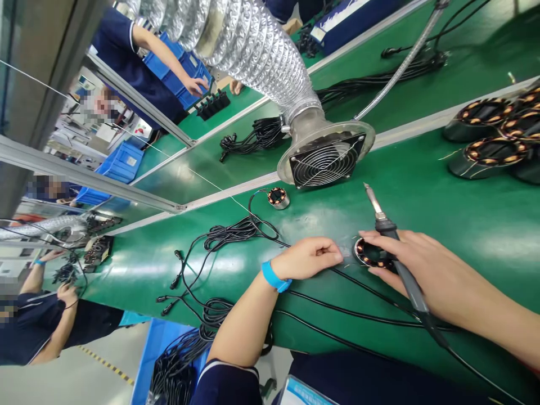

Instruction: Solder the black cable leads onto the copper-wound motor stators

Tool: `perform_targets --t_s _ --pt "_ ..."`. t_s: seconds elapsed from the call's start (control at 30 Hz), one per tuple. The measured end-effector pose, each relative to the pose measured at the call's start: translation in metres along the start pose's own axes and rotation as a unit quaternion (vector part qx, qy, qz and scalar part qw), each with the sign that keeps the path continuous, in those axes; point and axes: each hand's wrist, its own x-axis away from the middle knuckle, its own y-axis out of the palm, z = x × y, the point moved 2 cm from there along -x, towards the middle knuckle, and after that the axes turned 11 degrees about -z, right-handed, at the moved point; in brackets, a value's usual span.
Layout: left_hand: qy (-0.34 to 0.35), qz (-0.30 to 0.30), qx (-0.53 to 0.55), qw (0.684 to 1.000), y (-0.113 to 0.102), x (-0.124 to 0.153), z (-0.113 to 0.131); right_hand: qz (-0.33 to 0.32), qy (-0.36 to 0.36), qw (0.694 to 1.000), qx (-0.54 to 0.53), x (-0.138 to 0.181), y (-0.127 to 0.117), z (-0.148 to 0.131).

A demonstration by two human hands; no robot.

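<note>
My left hand point(310, 257), with a blue wristband, rests on the green bench with fingers curled in a pinch near thin wires beside a small copper-wound motor stator point(368, 254). What the fingers pinch is too small to name. My right hand point(415, 269) grips a soldering iron point(390, 239), its tip pointing up and away, while its fingers also touch the stator. Black cables point(346, 306) run under both hands.
A fume extractor fan point(325, 160) on a silver duct stands just behind. Another stator point(278, 197) lies left of it; several larger stators point(491, 138) are stacked far right. Cable bundles point(236, 230) lie left. Other people work at left and behind.
</note>
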Motion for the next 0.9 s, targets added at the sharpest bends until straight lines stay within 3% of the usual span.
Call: perform_targets --t_s 0.17,0.33,0.43,0.53,0.67,0.8,0.9 --pt "0.035 -0.041 0.067 0.996 0.004 -0.001 -0.001 -0.009 0.003 1.0 -0.004 0.003 0.004 0.003" --pt "0.083 -0.001 0.137 0.987 0.019 -0.015 -0.005 0.002 -0.009 1.0 0.004 0.001 0.002 -0.001" --pt "0.079 0.009 0.105 0.991 0.019 -0.012 -0.007 0.008 0.0 1.0 0.011 0.0 -0.001 -0.001" --pt "0.043 -0.007 -0.009 0.999 0.015 -0.004 -0.007 -0.005 0.023 1.0 -0.001 0.001 -0.001 0.002" --pt "0.083 -0.001 -0.14 0.987 0.012 0.0 0.0 -0.011 0.038 0.999 -0.022 0.003 0.0 0.005" --pt "0.138 -0.103 -0.103 0.98 0.017 -0.008 -0.002 0.001 0.016 0.999 -0.03 0.001 -0.001 0.004" --pt "0.152 -0.091 -0.072 0.981 0.019 -0.011 -0.008 -0.007 0.01 0.999 -0.041 0.003 -0.002 0.008"
